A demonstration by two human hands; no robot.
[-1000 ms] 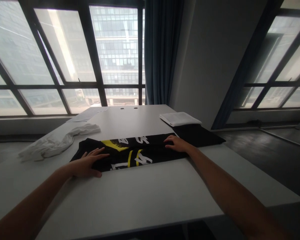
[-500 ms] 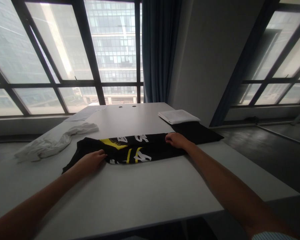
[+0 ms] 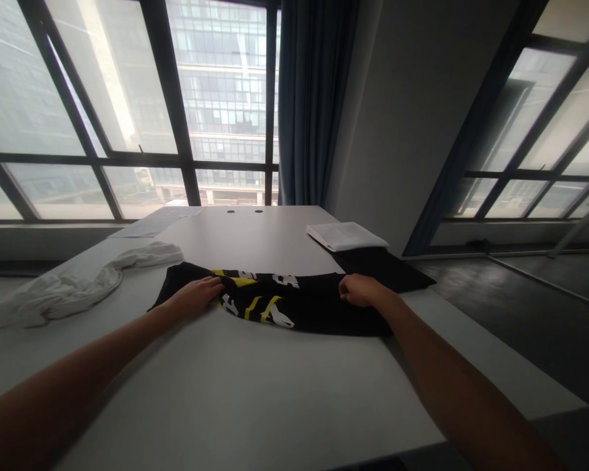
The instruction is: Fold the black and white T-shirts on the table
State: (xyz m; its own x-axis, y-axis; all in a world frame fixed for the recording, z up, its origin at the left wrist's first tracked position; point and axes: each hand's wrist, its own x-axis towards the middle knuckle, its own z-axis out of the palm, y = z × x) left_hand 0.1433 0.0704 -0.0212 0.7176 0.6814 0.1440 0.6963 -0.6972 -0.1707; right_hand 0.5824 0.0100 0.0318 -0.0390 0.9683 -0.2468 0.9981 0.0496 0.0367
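A black T-shirt (image 3: 319,306) with white lettering and yellow stripes lies in a long, narrow fold across the white table. Near its left end, my left hand (image 3: 203,292) is closed on the cloth, the fingertips partly sunk in a crease. Farther right, my right hand (image 3: 360,290) is curled in a pinch on the shirt's upper edge, its fingers mostly turned out of sight. Between the two hands the cloth is loosely wrinkled, and its lower edge bows toward me.
A crumpled white cloth (image 3: 59,288) lies on the table (image 3: 255,392) at left. A folded white cloth (image 3: 347,236) sits on a folded black cloth (image 3: 392,267) at right. Paper sheets (image 3: 152,224) rest at the far left, near the windows. A blue curtain (image 3: 307,111) hangs behind.
Both hands have moved slightly right with the T-shirt. Its lower edge now sags closer to me, and the left end is gathered in more. The view has shifted a little.
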